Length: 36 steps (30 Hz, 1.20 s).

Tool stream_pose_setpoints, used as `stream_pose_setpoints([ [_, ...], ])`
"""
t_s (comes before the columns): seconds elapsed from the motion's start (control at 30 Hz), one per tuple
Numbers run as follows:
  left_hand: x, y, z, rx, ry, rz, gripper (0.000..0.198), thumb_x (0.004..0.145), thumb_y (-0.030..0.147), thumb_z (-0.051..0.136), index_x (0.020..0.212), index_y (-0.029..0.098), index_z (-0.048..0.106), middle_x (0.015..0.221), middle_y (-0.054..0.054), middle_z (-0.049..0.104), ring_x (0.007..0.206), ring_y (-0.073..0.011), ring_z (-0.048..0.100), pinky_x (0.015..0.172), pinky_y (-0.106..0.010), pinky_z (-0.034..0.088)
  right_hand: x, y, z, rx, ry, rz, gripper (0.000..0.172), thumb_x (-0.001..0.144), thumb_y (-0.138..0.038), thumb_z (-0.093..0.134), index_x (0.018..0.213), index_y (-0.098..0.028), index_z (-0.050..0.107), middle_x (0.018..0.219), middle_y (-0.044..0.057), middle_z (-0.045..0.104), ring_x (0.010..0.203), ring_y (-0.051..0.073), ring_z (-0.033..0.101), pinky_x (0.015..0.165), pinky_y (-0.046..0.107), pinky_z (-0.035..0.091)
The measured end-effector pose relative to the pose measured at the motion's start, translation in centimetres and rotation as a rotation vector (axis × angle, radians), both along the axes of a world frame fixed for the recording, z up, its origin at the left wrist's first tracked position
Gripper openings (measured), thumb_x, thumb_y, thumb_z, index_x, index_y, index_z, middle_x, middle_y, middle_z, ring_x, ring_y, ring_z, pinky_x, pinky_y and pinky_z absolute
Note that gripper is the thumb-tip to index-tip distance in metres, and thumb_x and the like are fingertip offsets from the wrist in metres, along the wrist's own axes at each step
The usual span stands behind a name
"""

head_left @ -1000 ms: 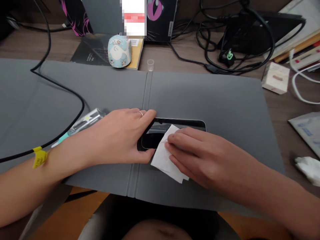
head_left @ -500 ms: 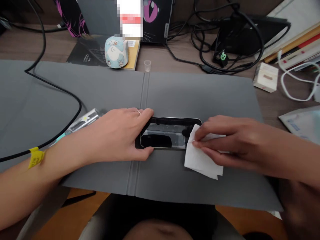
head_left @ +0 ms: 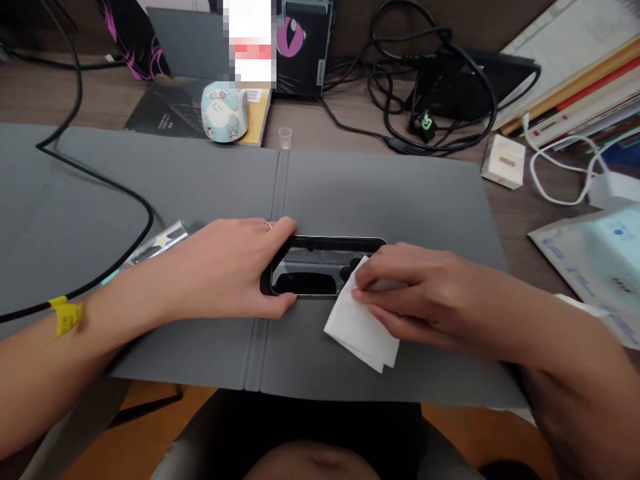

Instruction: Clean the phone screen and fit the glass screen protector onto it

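A smartphone (head_left: 315,267) lies flat, dark screen up, on a grey mat (head_left: 375,193). My left hand (head_left: 225,267) grips its left end, thumb on the near edge and fingers at the far edge. Between the pinched fingers of my right hand (head_left: 415,290) is a folded white wipe (head_left: 357,327). The wipe lies over the right part of the screen and hangs past the near edge onto the mat. My right hand hides the phone's right end. Behind my left wrist sits a clear-and-silver packet (head_left: 160,243), partly covered.
A black cable (head_left: 140,197) crosses the mat on the left. Towards the back are a light blue mouse (head_left: 224,113), a small clear cup (head_left: 285,138) and tangled black cables (head_left: 440,143). On the right are a small white box (head_left: 504,162), a white cable (head_left: 537,183) and a plastic pouch (head_left: 595,267).
My right hand has slid the wipe left along the screen, towards my left hand. The left hand keeps its hold on the phone. The whole view has shifted slightly.
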State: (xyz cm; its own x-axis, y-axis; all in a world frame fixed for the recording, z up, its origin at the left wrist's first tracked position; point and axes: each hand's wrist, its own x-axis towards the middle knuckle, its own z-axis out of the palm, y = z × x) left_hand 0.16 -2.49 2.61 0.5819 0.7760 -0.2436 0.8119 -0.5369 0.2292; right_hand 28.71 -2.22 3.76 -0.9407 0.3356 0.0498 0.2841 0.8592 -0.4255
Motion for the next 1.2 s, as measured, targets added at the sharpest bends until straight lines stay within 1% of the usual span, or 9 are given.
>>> stream_pose_setpoints([
  [0.17, 0.1, 0.1, 0.0, -0.030, -0.008, 0.014, 0.058, 0.077, 0.067, 0.059, 0.116, 0.025, 0.051, 0.091, -0.006, 0.069, 0.081, -0.0303, 0.066, 0.061, -0.036, 0.041, -2.0, -0.6, -0.5, 0.077, 0.026, -0.011, 0.029, 0.103, -0.016, 0.046, 0.090, -0.013, 0.072, 0.097, 0.010, 0.067, 0.090, 0.019, 0.058, 0.081, 0.036, 0.050],
  [0.4, -0.4, 0.4, 0.3, -0.093, -0.041, 0.003, 0.058, 0.079, 0.070, 0.058, 0.116, 0.026, 0.051, 0.089, -0.005, 0.069, 0.079, -0.0282, 0.065, 0.061, -0.034, 0.039, -4.0, -0.5, -1.1, 0.316, -0.026, 0.096, 0.034, 0.104, -0.015, 0.041, 0.090, -0.015, 0.072, 0.090, 0.009, 0.067, 0.091, 0.021, 0.056, 0.078, 0.036, 0.050],
  [0.57, -0.9, 0.8, 0.4, -0.118, -0.053, -0.039, 0.064, 0.078, 0.073, 0.059, 0.120, 0.026, 0.050, 0.092, -0.005, 0.069, 0.081, -0.0276, 0.066, 0.060, -0.033, 0.038, -5.7, -0.2, -1.2, 0.423, -0.060, 0.160, 0.027, 0.098, -0.009, 0.048, 0.084, -0.015, 0.070, 0.084, 0.007, 0.061, 0.088, 0.020, 0.053, 0.074, 0.036, 0.046],
  [0.73, -1.2, 1.3, 0.2, -0.142, -0.076, -0.075, 0.060, 0.072, 0.069, 0.066, 0.111, 0.026, 0.049, 0.085, -0.003, 0.066, 0.072, -0.0245, 0.063, 0.055, -0.032, 0.034, -7.9, 0.0, -1.5, 0.488, -0.087, 0.216, 0.026, 0.097, -0.008, 0.049, 0.080, -0.016, 0.066, 0.081, 0.005, 0.056, 0.087, 0.021, 0.052, 0.076, 0.036, 0.046],
  [0.83, -1.3, 1.3, 0.1, -0.125, -0.073, -0.093, 0.053, 0.076, 0.065, 0.064, 0.109, 0.026, 0.049, 0.081, -0.002, 0.063, 0.067, -0.0234, 0.060, 0.054, -0.031, 0.030, -8.3, 0.2, -1.5, 0.454, -0.067, 0.205, 0.026, 0.098, -0.009, 0.048, 0.084, -0.015, 0.069, 0.082, 0.007, 0.060, 0.090, 0.022, 0.055, 0.079, 0.037, 0.048],
  [0.93, -1.4, 1.2, 0.3, -0.115, -0.071, -0.088, 0.056, 0.077, 0.069, 0.062, 0.109, 0.026, 0.048, 0.083, -0.003, 0.064, 0.068, -0.0237, 0.060, 0.056, -0.031, 0.031, -7.2, 1.0, -1.1, 0.291, -0.022, 0.159, 0.027, 0.102, -0.014, 0.045, 0.095, -0.014, 0.071, 0.093, 0.009, 0.065, 0.092, 0.021, 0.057, 0.080, 0.036, 0.050],
  [1.03, -1.4, 1.1, 0.5, -0.119, -0.080, -0.097, 0.065, 0.072, 0.075, 0.066, 0.110, 0.025, 0.047, 0.090, -0.004, 0.066, 0.077, -0.0252, 0.063, 0.059, -0.030, 0.033, -5.1, 1.9, -0.4, 0.131, 0.007, 0.111, 0.024, 0.104, -0.019, 0.046, 0.102, -0.015, 0.070, 0.101, 0.009, 0.067, 0.091, 0.020, 0.060, 0.076, 0.035, 0.051],
  [1.13, -1.5, 1.2, 0.7, -0.110, -0.084, -0.124, 0.071, 0.068, 0.076, 0.071, 0.110, 0.025, 0.045, 0.091, -0.003, 0.066, 0.083, -0.0261, 0.064, 0.060, -0.030, 0.034, -3.9, 2.3, 0.0, 0.097, -0.008, 0.088, 0.023, 0.103, -0.018, 0.047, 0.099, -0.016, 0.069, 0.102, 0.009, 0.067, 0.087, 0.019, 0.062, 0.073, 0.034, 0.050],
  [1.2, -1.4, 1.3, 0.8, -0.108, -0.082, -0.128, 0.072, 0.067, 0.076, 0.072, 0.109, 0.024, 0.045, 0.090, -0.003, 0.066, 0.082, -0.0261, 0.065, 0.059, -0.030, 0.033, -4.2, 2.1, -0.2, 0.119, -0.029, 0.078, 0.023, 0.103, -0.017, 0.047, 0.097, -0.016, 0.069, 0.100, 0.010, 0.067, 0.087, 0.019, 0.062, 0.072, 0.034, 0.049],
])
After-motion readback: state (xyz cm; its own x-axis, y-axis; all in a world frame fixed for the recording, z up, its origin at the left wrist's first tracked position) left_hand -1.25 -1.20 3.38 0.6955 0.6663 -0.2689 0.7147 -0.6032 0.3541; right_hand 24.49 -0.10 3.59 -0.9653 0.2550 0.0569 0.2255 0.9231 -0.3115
